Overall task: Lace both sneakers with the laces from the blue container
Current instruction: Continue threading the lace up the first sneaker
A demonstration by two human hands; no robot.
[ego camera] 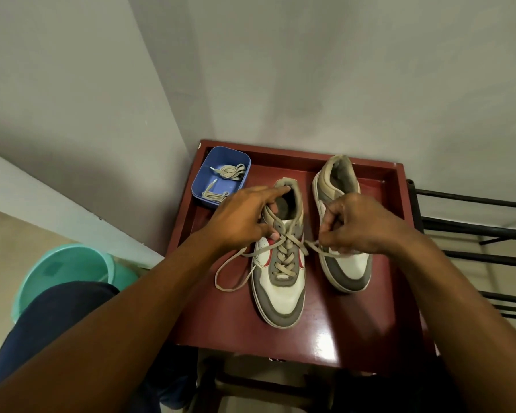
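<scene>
A person's right hand (pixel 352 225) pinches one free end of a beige lace (pixel 280 257) and draws it taut to the right, while the left hand (pixel 245 222) holds the half-laced sneaker (pixel 280 293) at its top eyelets, forefinger out along the collar and thumb pressed on the crossing. This sneaker sits mid-table, toe toward the near edge. Its crisscross rows are done nearly to the top, and the other free end trails in a loop toward the table's left edge. The step appears to be the last eyelets of the first shoe. Next, the pinched tip needs feeding through the remaining hole (hidden under the hands), with the tension kept even. The second sneaker (pixel 349 269), beside it toward the right edge, shows no lace. Spare laces (pixel 227 171) wait in the blue container (pixel 218 153) at the far left corner of the red table (pixel 325 338).
</scene>
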